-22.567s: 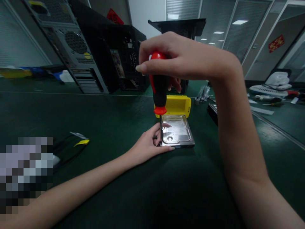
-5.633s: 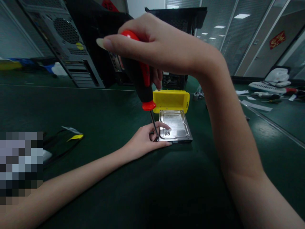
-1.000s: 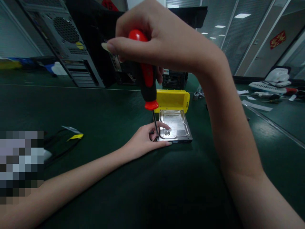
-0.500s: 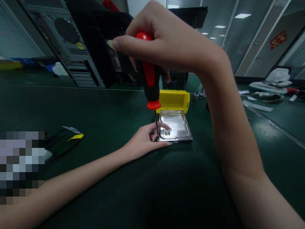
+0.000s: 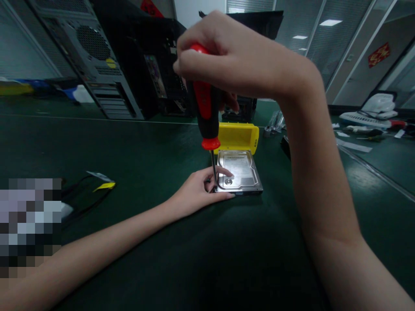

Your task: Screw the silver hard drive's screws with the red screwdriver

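A silver hard drive lies flat on the dark green table. My left hand clasps its near left corner, thumb along the front edge and a finger on the lid. My right hand is closed around the top of a red and black screwdriver. The screwdriver stands almost upright, its thin shaft reaching down to the drive's near left corner between my left fingers.
A yellow plastic box stands just behind the drive. Computer tower cases line the back left of the table. Black cables with a yellow tag lie at the left. Small tools and white items sit at the right.
The screwdriver has gone from leaning left to nearly upright, and my right hand has shifted right and turned on the handle. My left hand and the drive have stayed put.
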`<control>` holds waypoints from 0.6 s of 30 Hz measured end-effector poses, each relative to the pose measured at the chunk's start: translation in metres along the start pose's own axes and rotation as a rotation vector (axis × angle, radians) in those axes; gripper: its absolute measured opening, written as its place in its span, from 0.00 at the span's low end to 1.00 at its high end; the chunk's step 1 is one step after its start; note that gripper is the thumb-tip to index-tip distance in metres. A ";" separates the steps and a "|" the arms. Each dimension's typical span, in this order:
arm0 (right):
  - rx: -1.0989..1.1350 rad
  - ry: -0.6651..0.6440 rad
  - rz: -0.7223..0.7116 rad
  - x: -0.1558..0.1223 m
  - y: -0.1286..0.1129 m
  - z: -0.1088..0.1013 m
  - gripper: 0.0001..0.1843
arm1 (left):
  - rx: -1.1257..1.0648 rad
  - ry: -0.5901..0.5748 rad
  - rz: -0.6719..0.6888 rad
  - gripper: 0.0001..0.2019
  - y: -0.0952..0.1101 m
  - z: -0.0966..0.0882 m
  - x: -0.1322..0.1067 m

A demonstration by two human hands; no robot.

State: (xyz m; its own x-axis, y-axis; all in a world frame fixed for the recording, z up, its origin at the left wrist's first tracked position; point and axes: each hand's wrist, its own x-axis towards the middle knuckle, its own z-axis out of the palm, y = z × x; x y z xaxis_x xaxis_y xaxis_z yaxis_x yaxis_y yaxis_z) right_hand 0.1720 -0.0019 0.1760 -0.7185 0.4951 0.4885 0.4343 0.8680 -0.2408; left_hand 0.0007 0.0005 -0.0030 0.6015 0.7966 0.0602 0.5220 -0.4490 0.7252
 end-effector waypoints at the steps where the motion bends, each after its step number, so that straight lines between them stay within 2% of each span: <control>1: 0.002 -0.018 0.000 0.000 0.000 -0.001 0.13 | -0.002 -0.003 -0.002 0.29 0.000 0.000 0.000; 7: -0.025 -0.008 -0.003 -0.002 0.000 -0.003 0.13 | 0.004 -0.012 -0.009 0.29 0.000 -0.001 -0.001; 18: -0.043 -0.041 0.079 -0.002 -0.001 -0.005 0.14 | -0.022 -0.041 -0.027 0.29 0.007 -0.005 -0.003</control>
State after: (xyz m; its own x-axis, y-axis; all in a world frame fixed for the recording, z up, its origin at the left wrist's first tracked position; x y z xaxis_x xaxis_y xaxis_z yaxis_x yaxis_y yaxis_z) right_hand 0.1759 -0.0038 0.1793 -0.7023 0.5636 0.4348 0.5124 0.8243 -0.2408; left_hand 0.0000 -0.0027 0.0056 0.6118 0.7909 0.0126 0.5251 -0.4179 0.7414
